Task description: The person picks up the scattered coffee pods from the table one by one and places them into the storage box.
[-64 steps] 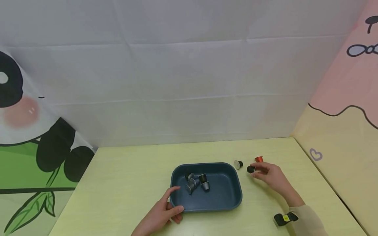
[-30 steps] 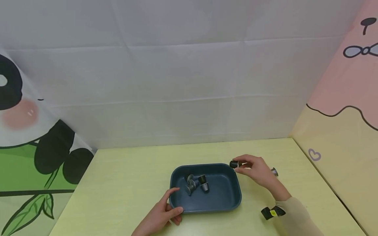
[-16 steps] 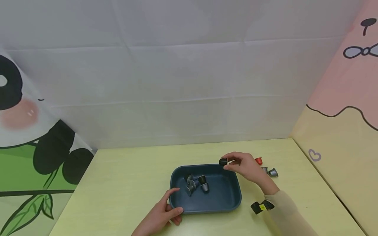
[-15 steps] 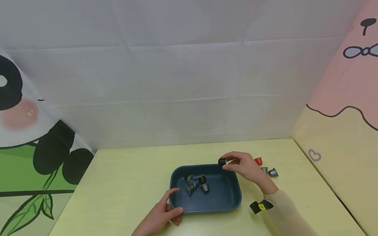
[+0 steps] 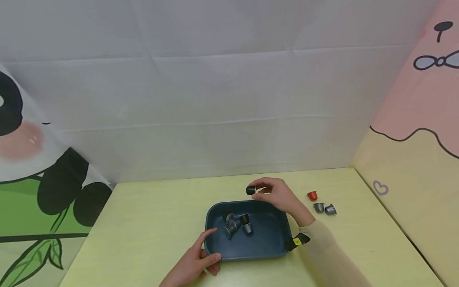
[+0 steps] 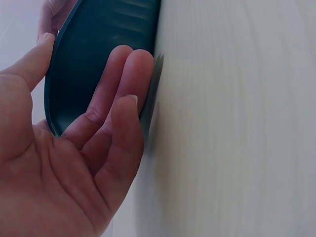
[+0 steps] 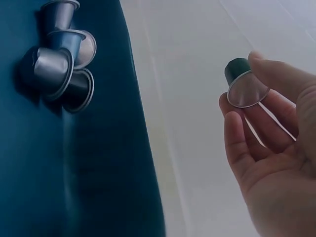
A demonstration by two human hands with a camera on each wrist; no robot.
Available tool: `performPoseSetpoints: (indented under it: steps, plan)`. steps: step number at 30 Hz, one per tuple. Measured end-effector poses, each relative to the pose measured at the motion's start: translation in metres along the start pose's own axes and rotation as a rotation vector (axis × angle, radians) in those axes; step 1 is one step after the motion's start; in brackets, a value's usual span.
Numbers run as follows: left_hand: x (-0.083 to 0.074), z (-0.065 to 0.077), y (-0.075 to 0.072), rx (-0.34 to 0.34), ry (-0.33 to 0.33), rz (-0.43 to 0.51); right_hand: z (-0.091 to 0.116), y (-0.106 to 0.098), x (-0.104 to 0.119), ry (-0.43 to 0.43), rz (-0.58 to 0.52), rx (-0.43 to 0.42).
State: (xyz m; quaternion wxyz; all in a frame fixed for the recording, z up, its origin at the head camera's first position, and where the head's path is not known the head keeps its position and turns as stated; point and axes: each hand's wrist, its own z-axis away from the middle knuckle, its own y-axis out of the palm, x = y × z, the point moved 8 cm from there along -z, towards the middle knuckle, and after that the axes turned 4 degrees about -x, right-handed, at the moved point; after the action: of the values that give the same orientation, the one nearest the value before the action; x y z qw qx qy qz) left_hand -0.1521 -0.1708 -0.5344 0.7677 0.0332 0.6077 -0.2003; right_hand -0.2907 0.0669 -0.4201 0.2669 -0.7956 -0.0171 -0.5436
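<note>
Pale desk (image 5: 154, 223), one tray (image 5: 267, 239) with five pods (image 5: 248, 229); one red pod (image 5: 312, 195), two silver pods (image 5: 318, 207) right of it. Right fingers (image 7: 279, 75) pinch one black pod (image 5: 251, 190) past tray's far rim, further left than 0.5 s ago. Left fingers (image 6: 136, 76) grip tray's near-left corner.

Head view: mounted above the near side of the blue tray (image 5: 267, 235), facing forward and down, far enough back to take in the entire tray. Left wrist view: low, very close at the tray's near-left corner, turned sideways, facing the tray past the left hand (image 5: 195, 260); the head view shares both. Right wrist view: close, facing left along the tray's far side; it shares the coffee capsules (image 7: 52, 69) inside the tray with the head view.
</note>
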Motion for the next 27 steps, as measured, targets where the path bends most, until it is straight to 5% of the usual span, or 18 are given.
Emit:
performPoseSetpoints:
  steps: [9,18,27]
  plan:
    - [0.001,0.000,0.000,0.002,-0.008,-0.014,-0.002,0.013,0.018,0.005,-0.111,0.064]
    - [-0.001,0.000,0.000,0.011,0.009,-0.002,-0.003,0.022,0.004,0.028,-0.175,0.079]
    - [-0.002,0.001,0.000,0.010,0.013,0.006,-0.005,0.043,-0.014,0.021,-0.134,0.186]
